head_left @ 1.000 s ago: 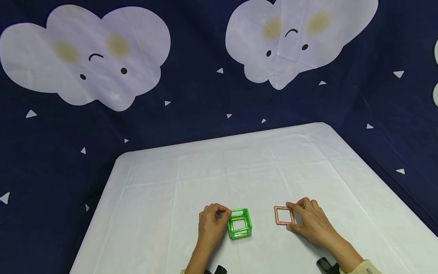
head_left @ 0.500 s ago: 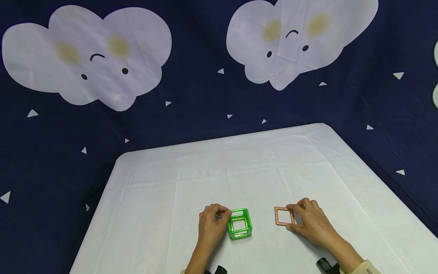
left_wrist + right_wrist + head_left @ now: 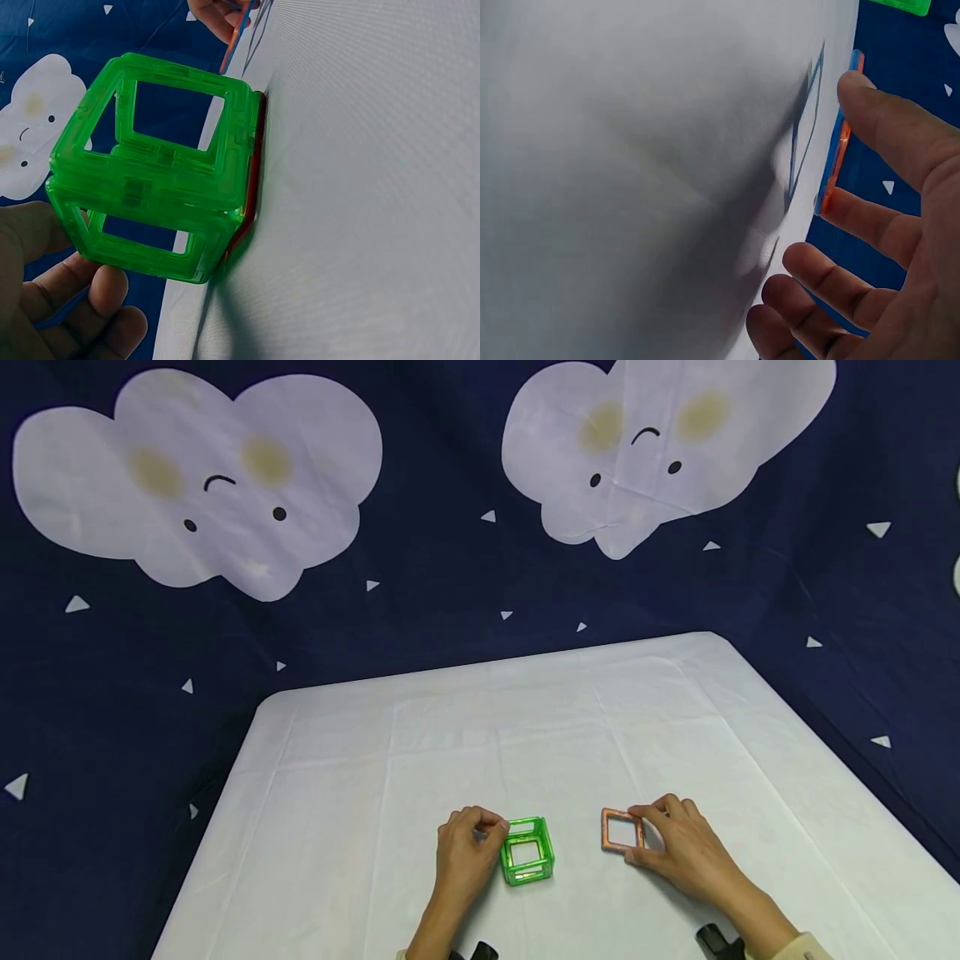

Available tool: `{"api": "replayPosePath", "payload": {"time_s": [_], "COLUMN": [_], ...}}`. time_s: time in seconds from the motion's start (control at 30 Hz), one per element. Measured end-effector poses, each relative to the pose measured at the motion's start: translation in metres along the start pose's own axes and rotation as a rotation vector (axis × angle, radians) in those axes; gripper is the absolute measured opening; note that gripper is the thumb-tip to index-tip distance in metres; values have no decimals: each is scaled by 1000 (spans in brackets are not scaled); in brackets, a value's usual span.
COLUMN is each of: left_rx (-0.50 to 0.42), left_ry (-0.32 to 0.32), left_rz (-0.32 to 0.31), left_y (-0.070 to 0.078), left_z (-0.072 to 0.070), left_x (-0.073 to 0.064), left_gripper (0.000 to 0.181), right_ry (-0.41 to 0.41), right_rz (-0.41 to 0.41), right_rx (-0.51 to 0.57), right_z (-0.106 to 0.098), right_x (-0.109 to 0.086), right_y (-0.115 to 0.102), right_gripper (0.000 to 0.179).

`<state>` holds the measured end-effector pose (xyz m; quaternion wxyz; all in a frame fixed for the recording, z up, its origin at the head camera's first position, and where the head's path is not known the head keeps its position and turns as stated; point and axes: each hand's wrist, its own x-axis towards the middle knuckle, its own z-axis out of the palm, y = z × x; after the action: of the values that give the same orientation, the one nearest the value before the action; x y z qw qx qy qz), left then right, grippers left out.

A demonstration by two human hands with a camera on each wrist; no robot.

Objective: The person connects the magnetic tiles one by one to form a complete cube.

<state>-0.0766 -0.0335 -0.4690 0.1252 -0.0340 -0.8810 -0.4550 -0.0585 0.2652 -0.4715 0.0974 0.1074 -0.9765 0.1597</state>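
My left hand [image 3: 463, 852] pinches the upper left edge of a green see-through cube [image 3: 161, 180] built from square magnetic tiles. A red tile [image 3: 256, 165] lies under the cube, flat on the white cloth. In the left wrist view the other fingers curl loosely below the cube. To the right, my right hand [image 3: 686, 843] holds an orange square magnetic tile [image 3: 605, 832] between thumb and index finger. The right wrist view shows a blue layer [image 3: 830, 161] backing the orange; the pair hovers just over the cloth, with a shadow and a bluish outline beneath.
White cloth covers the table [image 3: 420, 735], with fold creases across it. Behind the far edge hangs a dark blue curtain [image 3: 435, 527] printed with clouds and small triangles. Black wrist mounts [image 3: 718, 942] show below the hands.
The orange tile has tilted slightly in my right hand, its near edge showing thicker now. The left hand and green cube stay put; the head view has shifted a little.
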Motion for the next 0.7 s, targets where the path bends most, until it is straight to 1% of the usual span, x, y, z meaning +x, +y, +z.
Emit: {"api": "replayPosePath", "payload": {"time_s": [0.13, 0.27, 0.53, 0.7], "left_rx": [1, 3, -1, -7], "left_ry": [-2, -6, -11, -7], "left_rz": [-3, -12, -18, -22], "left_y": [1, 1, 1, 1], "left_z": [0, -1, -1, -1], "left_x": [0, 0, 0, 0], "left_gripper": [9, 9, 8, 9], "right_ry": [-8, -1, 63, 81], "right_rz": [11, 4, -52, -83], "right_rx": [-1, -4, -6, 2], "right_z": [-4, -6, -9, -12], "right_x": [2, 4, 8, 13], "right_y": [-2, -4, -12, -18], "right_gripper": [55, 55, 54, 55]}}
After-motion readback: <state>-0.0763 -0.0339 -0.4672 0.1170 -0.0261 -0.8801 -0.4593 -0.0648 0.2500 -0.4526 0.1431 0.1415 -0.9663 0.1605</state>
